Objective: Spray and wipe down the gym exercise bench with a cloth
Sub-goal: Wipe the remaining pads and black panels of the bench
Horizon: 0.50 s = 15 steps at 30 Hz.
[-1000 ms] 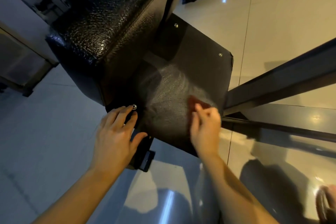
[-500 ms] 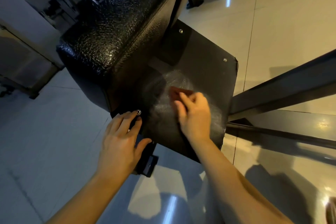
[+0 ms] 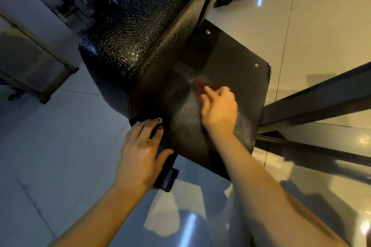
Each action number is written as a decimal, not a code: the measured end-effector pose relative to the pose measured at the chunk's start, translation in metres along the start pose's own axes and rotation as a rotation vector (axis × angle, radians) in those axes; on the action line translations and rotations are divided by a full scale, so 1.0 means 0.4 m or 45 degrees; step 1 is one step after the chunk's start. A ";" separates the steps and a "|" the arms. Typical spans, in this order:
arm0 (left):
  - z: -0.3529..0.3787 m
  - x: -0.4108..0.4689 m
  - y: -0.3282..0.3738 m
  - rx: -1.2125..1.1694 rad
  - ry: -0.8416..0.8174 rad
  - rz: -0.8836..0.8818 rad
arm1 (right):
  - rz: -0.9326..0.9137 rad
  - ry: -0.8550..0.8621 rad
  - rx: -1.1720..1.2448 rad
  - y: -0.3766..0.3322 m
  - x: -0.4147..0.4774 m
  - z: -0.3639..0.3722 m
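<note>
A black textured bench pad (image 3: 140, 32) rises at the upper middle. Below it lies a flat black panel (image 3: 236, 66) of the bench, with a pale wet smear across its middle. My right hand (image 3: 219, 108) presses a small reddish cloth (image 3: 197, 86) onto that smear; the cloth is blurred and mostly hidden under my fingers. My left hand (image 3: 140, 152) rests with straight fingers on the panel's near left corner, beside a metal stud (image 3: 159, 120).
Dark metal frame bars (image 3: 321, 94) run out to the right of the panel. A small black foot (image 3: 167, 180) of the bench sits under my left hand. Glossy floor tiles (image 3: 321, 16) surround the bench. More gym equipment (image 3: 36, 66) stands at the left.
My right hand has wiped the cloth from the panel's near right part up and left toward its middle. My left hand has stayed at the corner. The camera has shifted slightly.
</note>
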<state>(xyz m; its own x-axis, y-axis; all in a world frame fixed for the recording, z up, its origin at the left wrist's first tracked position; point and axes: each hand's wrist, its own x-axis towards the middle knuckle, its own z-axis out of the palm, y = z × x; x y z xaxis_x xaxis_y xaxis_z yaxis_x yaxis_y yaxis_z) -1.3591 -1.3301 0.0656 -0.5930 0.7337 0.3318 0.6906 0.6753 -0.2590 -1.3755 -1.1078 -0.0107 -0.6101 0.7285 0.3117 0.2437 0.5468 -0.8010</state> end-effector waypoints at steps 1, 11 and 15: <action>0.000 0.000 0.001 -0.015 0.005 -0.008 | 0.157 -0.019 -0.032 0.056 0.013 -0.010; 0.002 0.001 -0.005 0.053 -0.060 -0.024 | -0.395 -0.151 0.080 -0.054 -0.240 -0.026; -0.004 0.003 0.000 0.027 -0.048 -0.018 | 0.071 0.037 -0.073 0.108 -0.117 -0.029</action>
<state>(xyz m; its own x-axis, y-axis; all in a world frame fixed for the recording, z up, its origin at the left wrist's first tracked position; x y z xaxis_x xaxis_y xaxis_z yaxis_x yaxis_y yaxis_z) -1.3593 -1.3293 0.0674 -0.6180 0.7261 0.3012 0.6734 0.6867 -0.2738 -1.3275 -1.1136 -0.0539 -0.5725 0.7697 0.2826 0.3198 0.5270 -0.7874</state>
